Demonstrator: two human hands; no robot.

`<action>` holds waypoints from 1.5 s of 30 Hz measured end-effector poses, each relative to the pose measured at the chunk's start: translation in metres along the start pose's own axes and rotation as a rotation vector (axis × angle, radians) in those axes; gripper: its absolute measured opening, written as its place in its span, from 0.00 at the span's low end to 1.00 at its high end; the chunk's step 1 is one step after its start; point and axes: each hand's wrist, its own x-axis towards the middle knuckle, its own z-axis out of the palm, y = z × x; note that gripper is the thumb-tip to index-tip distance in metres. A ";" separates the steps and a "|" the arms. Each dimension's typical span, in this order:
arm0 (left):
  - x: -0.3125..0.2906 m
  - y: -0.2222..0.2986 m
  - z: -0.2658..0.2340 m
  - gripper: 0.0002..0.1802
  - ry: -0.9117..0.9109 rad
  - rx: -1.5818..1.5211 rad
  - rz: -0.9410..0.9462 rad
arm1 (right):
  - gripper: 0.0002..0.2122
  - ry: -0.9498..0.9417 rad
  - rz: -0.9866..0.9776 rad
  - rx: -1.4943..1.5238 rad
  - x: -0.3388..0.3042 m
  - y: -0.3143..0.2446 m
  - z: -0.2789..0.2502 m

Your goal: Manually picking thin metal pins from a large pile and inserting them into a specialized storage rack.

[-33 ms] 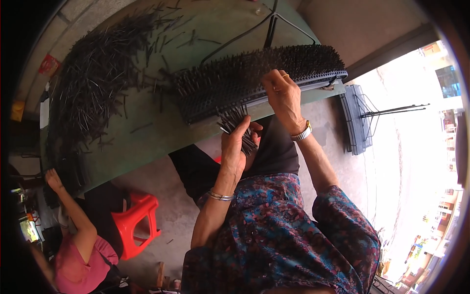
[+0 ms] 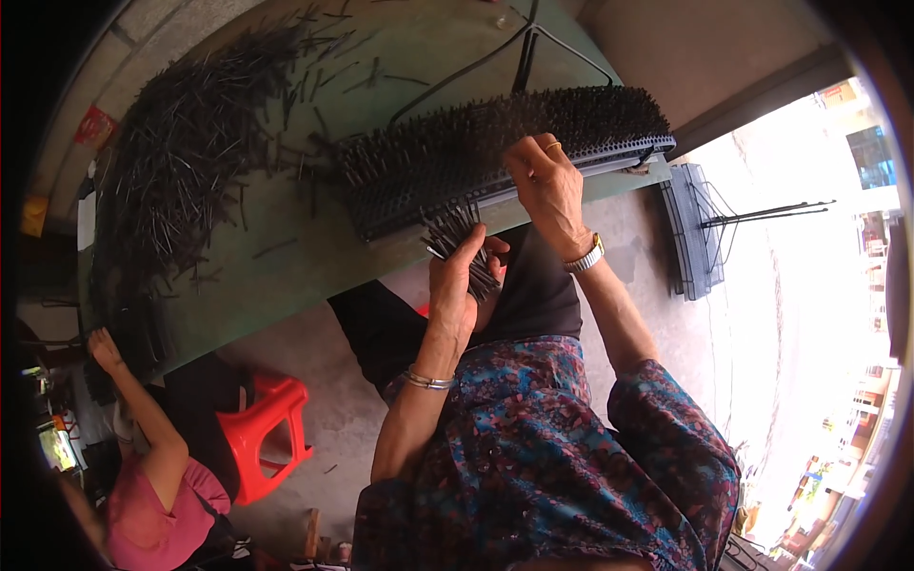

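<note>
A long grey-black board with rows of holes (image 2: 400, 205) lies along the near edge of the table. Short dark sticks stand upright in many of its holes (image 2: 571, 109), thickest along the far side and right end; the near-left part shows bare holes. My left hand (image 2: 457, 271) is closed round a bundle of thin black sticks (image 2: 447, 226), just off the board's near edge. Over the middle of the board, my right hand (image 2: 549, 186) has its fingers pinched together at the holes; whatever is between the fingertips is too small to make out.
A large heap of loose black sticks (image 2: 181, 152) covers the left of the green table (image 2: 286, 295). Black rods (image 2: 526, 62) run behind the board. A co-worker's hand (image 2: 105, 350) rests by the heap. A red stool (image 2: 262, 438) and another board (image 2: 693, 233) stand on the floor.
My right hand has shifted very slightly left along the board, fingers still pinched. My left hand keeps the bundle in the same place.
</note>
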 end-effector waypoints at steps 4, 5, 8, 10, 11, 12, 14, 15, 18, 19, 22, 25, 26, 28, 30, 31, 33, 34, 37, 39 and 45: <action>-0.003 0.002 0.005 0.09 0.008 0.002 0.014 | 0.05 -0.068 -0.033 -0.156 -0.004 0.001 0.006; -0.004 0.002 0.008 0.09 0.023 0.001 0.010 | 0.05 -0.066 -0.033 -0.157 -0.004 0.002 0.005; -0.004 0.001 0.007 0.09 0.048 0.009 0.020 | 0.05 -0.040 0.049 -0.133 -0.003 -0.008 -0.006; -0.006 0.001 0.005 0.09 0.055 0.018 0.029 | 0.08 -0.387 0.297 0.259 -0.001 -0.019 -0.021; -0.007 0.002 0.004 0.10 0.057 0.028 0.032 | 0.11 -0.508 0.377 0.388 -0.001 -0.029 -0.027; -0.007 0.002 0.005 0.10 0.053 0.039 0.033 | 0.11 -0.506 0.376 0.387 -0.004 -0.028 -0.028; -0.007 0.003 0.007 0.11 0.043 0.056 0.044 | 0.10 -0.587 0.207 0.494 -0.010 -0.020 -0.024; -0.008 0.003 0.008 0.11 0.036 0.073 0.052 | 0.09 -0.596 0.188 0.444 -0.009 -0.019 -0.022; -0.008 0.004 0.006 0.12 -0.006 0.062 0.052 | 0.09 -0.690 0.340 0.524 -0.006 -0.021 -0.025; -0.008 0.006 0.005 0.12 -0.004 0.060 0.055 | 0.09 -0.693 0.337 0.524 -0.005 -0.021 -0.024; -0.007 0.009 0.005 0.13 -0.012 0.098 0.057 | 0.09 -0.677 0.321 0.519 -0.002 -0.021 -0.022; -0.005 0.012 0.002 0.14 -0.043 0.121 0.073 | 0.08 -0.679 0.361 0.560 0.002 -0.026 -0.024; -0.005 0.012 0.001 0.14 -0.059 0.142 0.070 | 0.07 -0.704 0.406 0.612 0.003 -0.028 -0.024; -0.005 0.015 0.000 0.14 -0.073 0.161 0.069 | 0.07 -0.731 0.450 0.664 0.005 -0.028 -0.023; -0.005 0.017 0.000 0.14 -0.075 0.204 0.069 | 0.06 -0.714 0.404 0.682 0.005 -0.026 -0.020; -0.003 0.016 -0.001 0.14 -0.074 0.202 0.070 | 0.06 -0.716 0.403 0.681 0.006 -0.026 -0.021; 0.000 0.013 -0.004 0.13 -0.078 0.217 0.056 | 0.06 -0.732 0.428 0.639 0.008 -0.029 -0.024; 0.001 0.013 -0.004 0.13 -0.078 0.216 0.056 | 0.06 -0.733 0.428 0.638 0.008 -0.029 -0.024; 0.003 0.011 -0.005 0.13 -0.123 0.203 0.094 | 0.06 -0.739 0.441 0.592 0.008 -0.029 -0.023; 0.004 0.010 -0.007 0.15 -0.107 0.171 0.066 | 0.05 -0.747 0.396 0.561 0.009 -0.027 -0.022; 0.011 0.023 -0.009 0.16 0.034 -0.004 -0.043 | 0.03 -0.363 0.320 0.521 0.025 -0.036 -0.027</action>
